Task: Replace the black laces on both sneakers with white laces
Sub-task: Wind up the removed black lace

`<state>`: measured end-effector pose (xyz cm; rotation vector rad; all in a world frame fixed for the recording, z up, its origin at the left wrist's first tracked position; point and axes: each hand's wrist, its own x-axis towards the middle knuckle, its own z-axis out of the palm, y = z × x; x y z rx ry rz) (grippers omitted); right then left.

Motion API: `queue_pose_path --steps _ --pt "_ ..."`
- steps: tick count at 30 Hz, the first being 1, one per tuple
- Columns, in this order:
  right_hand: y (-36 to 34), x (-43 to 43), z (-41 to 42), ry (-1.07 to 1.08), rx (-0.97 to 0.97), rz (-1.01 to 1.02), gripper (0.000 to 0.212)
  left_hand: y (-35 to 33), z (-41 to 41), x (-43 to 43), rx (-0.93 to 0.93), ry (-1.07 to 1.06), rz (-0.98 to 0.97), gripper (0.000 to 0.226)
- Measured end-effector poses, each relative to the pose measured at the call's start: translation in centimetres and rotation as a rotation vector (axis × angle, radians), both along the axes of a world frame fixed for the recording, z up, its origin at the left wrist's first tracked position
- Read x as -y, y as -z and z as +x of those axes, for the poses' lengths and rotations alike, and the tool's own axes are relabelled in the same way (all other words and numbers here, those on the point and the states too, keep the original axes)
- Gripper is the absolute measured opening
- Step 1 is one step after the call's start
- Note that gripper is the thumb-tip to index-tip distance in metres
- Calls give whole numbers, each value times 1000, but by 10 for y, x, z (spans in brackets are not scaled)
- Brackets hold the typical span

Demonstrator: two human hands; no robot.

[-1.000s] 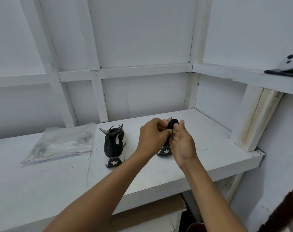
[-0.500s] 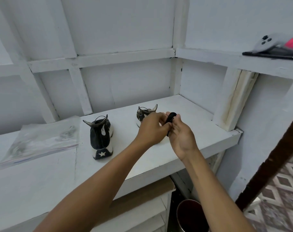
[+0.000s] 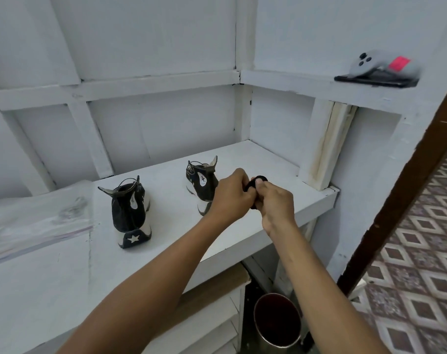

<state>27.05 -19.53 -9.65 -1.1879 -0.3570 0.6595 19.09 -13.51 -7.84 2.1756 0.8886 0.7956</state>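
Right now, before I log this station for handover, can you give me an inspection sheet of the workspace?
Surface: white painted shelf; both sneakers stand on it.
Job's things: left sneaker upright, heel towards the camera; right sneaker upright, partly behind the left hand; black bundle, seemingly a coiled lace. White laces: nothing seen.
Clutter: clear plastic bag at left, contents blurred; grey phone on the upper ledge.
Fingers: left hand and right hand both grip the black bundle above the shelf.
Cables: nothing seen.
Surroundings: white walls; bucket below the shelf; patterned floor tiles at right.
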Motion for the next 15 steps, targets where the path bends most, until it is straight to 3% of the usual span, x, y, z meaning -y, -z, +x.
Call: queue_pose_path --steps 9,15 --pt "12 15 16 55 -170 33 10 3 14 2 -88 87 -21 15" --pt "18 24 23 77 -227 24 21 5 26 4 -186 156 -15 30"
